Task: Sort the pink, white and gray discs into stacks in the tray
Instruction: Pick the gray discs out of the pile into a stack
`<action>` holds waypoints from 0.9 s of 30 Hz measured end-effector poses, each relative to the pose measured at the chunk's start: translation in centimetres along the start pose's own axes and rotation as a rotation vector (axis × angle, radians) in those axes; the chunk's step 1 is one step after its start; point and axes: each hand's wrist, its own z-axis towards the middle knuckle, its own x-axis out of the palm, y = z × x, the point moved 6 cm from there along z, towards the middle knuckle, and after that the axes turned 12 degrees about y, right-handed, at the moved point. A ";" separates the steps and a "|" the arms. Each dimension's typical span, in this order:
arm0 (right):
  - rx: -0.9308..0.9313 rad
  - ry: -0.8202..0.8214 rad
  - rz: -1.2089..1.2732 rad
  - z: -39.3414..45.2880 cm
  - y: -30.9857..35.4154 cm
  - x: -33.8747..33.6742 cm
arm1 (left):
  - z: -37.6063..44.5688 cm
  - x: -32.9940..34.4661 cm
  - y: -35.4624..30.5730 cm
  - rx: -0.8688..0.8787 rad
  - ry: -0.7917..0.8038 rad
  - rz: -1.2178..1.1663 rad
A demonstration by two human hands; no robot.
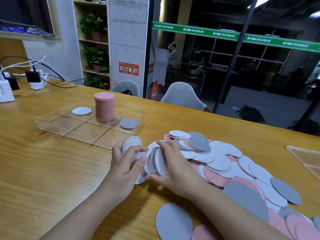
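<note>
White discs (pixel 132 144) stand on edge, gripped in left hand (pixel 124 160); right hand (pixel 174 163) clasps more, leaning left

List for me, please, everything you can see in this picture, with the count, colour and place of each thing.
tray: one, clear, table's far left.
pink stack: one, tall, tray's back middle compartment.
white disc: one, tray's back left.
gray disc: one, tray's back right.
loose discs: many, pink, white, gray, heaped at right.
white discs: a bundle, in both hands.
second tray: one, clear, right edge.
chairs: two, gray, behind table.
chargers: white, far left.
left hand: grips the bundle.
right hand: grips fanned white discs.
</note>
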 end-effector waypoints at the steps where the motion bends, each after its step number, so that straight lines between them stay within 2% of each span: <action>1: 0.004 0.010 -0.008 0.1 0.3 0.2 | 0.0 0.0 0.0 0.012 0.006 0.017; 9: 0.048 0.018 -0.015 0.7 1.0 1.0 | 0.1 -0.1 0.3 0.029 0.006 0.098; 16: 0.129 0.089 -0.148 1.0 0.4 1.7 | 0.2 0.1 0.4 0.051 0.015 0.082; 27: 0.063 0.133 -0.093 0.8 1.1 1.9 | 0.1 -0.4 0.5 0.091 -0.026 0.111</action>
